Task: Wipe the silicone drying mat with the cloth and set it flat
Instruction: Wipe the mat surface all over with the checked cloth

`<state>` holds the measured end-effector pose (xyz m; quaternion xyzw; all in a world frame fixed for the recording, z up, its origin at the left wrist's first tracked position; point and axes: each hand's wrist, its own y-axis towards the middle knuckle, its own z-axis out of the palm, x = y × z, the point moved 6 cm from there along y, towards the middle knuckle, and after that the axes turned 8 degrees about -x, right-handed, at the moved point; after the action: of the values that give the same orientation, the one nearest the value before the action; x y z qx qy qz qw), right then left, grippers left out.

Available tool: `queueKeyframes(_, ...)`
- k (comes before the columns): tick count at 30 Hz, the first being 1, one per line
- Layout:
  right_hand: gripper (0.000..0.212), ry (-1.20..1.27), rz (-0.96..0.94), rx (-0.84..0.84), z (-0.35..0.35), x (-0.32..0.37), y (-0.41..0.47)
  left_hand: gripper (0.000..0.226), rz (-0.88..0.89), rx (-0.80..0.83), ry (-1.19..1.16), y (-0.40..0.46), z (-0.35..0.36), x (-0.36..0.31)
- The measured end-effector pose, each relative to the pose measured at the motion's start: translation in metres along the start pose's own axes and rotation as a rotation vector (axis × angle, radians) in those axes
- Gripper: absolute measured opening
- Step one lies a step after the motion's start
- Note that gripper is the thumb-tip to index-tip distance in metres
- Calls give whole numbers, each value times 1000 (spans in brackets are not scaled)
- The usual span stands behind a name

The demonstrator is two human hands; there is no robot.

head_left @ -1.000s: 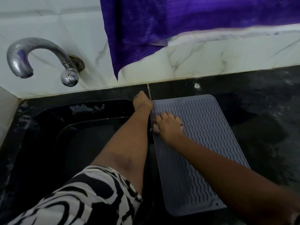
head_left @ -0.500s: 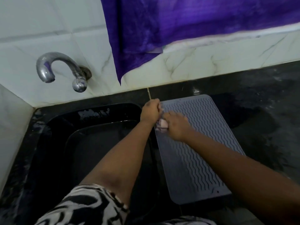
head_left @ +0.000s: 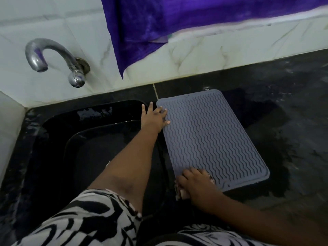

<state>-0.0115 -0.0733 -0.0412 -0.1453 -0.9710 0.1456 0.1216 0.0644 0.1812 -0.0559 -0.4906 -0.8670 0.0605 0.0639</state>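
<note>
**Mat flat on counter, both hands on it**

Mat [head_left: 211,137] lies flat on counter [head_left: 292,110] beside sink [head_left: 53,125]. Left hand [head_left: 153,118], fingers spread, presses its far left edge. Right hand [head_left: 195,181] curls over cloth [head_left: 181,192] at near left corner.

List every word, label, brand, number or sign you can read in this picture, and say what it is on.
None: no readable text appears anywhere.
The grey mat has only a wavy ridge pattern.
The tap, the purple cloth hanging on the wall, the tiles and the black counter carry no lettering.
The patterned sleeve shows black and white swirls, no words.
</note>
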Motion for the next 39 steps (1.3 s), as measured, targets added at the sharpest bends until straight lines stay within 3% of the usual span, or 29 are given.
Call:
queueKeyframes(3, 22, 388, 16, 208, -26, -3, -5, 62, 12, 4, 17, -4, -5, -5)
queueKeyframes(5, 21, 606, 28, 161, -56, -6, 17, 57, 45, -51, -44, -13, -8, -12)
queueKeyframes(7, 11, 523, 28, -72, -79, -15, 52, 49, 53, -198, -193, -28, -12, -19)
queueKeyframes(9, 27, 282, 120, -257, -80, -23, 72, 40, 38, -314, -281, -46, -12, -24)
queueKeyframes(11, 37, 62, 199, -292, -58, -25, 70, 41, 32, -320, -271, -56, -5, -28)
queueKeyframes(14, 31, -149, 104, -333, -30, -17, 50, 48, 21, -268, -209, -60, 6, -31)
queueKeyframes(18, 50, -83, 45, -172, -2, -19, 16, 54, -36, -228, -175, -61, 13, -30)
queueKeyframes(23, 48, -59, 14, 6, 9, -10, -15, 55, -57, -186, -124, -59, 15, -30)
queueKeyframes(25, 45, 26, -20, 112, 0, -8, -20, 55, -60, -182, -119, -59, 14, -31)
queueKeyframes(27, 28, 366, 15, 142, -23, -14, -20, 55, -59, -171, -126, -60, 13, -33)
queueKeyframes(29, 7, 888, 212, -10, -60, -36, -9, 55, -41, -194, -151, -60, 10, -34)
queueKeyframes(30, 8, 1023, 302, -142, -79, -53, 0, 53, -35, -210, -185, -58, 7, -33)
queueKeyframes(32, 17, 1059, 431, -246, -105, -82, 19, 46, -41, -265, -307, -56, -5, -27)
queueKeyframes(36, 30, 919, 485, -30, -124, -125, 69, 36, -169, -424, -453, -33, -35, -9)
queueKeyframes(39, 17, 831, 349, -209, -154, -137, 129, 36, -218, -411, -486, -2, -39, -1)
